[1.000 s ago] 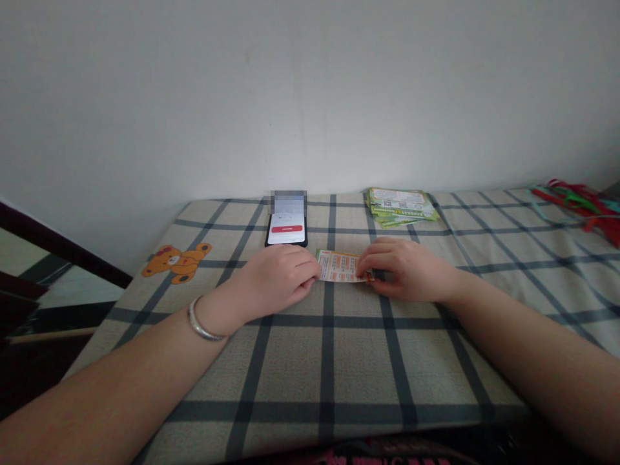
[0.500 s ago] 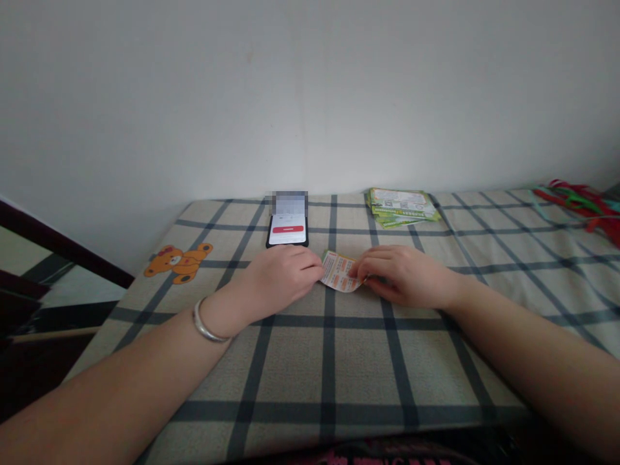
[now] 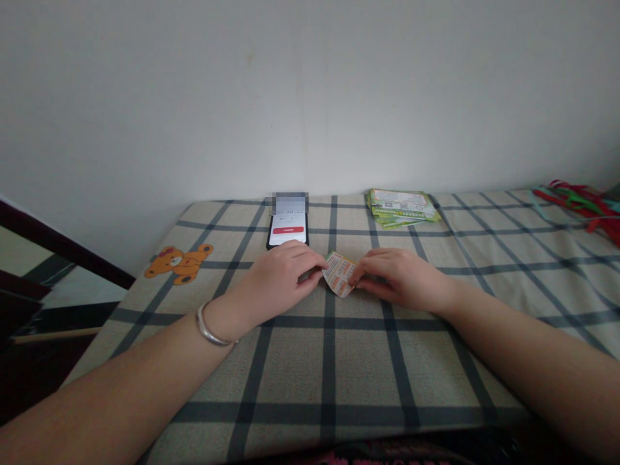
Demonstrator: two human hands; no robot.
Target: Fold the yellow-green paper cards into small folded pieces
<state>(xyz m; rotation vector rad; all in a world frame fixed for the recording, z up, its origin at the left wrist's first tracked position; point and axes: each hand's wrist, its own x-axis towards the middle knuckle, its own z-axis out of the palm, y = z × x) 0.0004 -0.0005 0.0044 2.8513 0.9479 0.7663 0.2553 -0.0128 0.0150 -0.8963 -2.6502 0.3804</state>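
Holding a bent paper ticket (image 3: 340,274) between them on the checked cloth (image 3: 290,368), the left hand (image 3: 281,276) and right hand (image 3: 400,278) sit close together, so uneven pressure or a slipped finger could tear the paper or flick it toward the phone (image 3: 288,227).

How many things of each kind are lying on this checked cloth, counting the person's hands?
Hands: 2 (left hand, right hand)
Folded ticket: 1
Phone: 1
Stack of printed cards: 1
Bundle of red and green ribbons: 1
Total: 6
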